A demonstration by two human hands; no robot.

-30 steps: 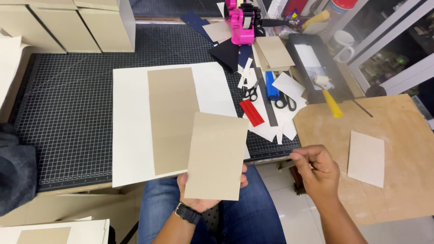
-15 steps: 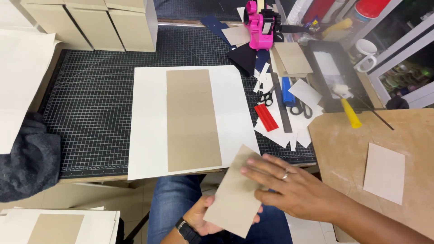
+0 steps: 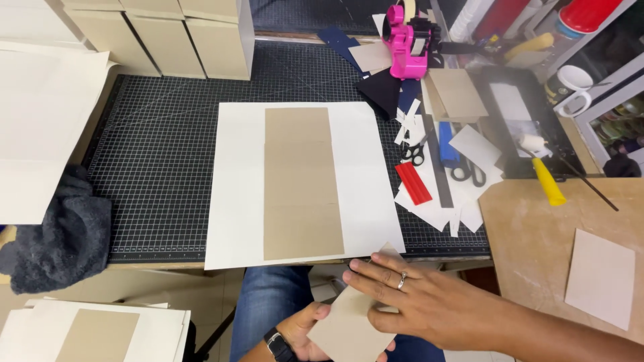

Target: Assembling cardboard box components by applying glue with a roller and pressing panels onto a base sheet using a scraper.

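**Desk:** What did the hands have hold of?

**Photographer:** A small tan card panel, low over the person's lap. The left hand, a dark watch at its wrist, gripped the panel from underneath; the right hand, a ring on one finger, lay flat across its top with fingers spread. Both were pressed on that one piece, close together.

**Desk:** And around them?

**Photographer:** Just beyond the fingertips, a white sheet carrying a long tan board strip lay on a black gridded cutting mat on the tabletop. Farther out to the right sat scissors, a red strip and a yellow-handled roller. Left of the hands, a dark cloth was bunched.
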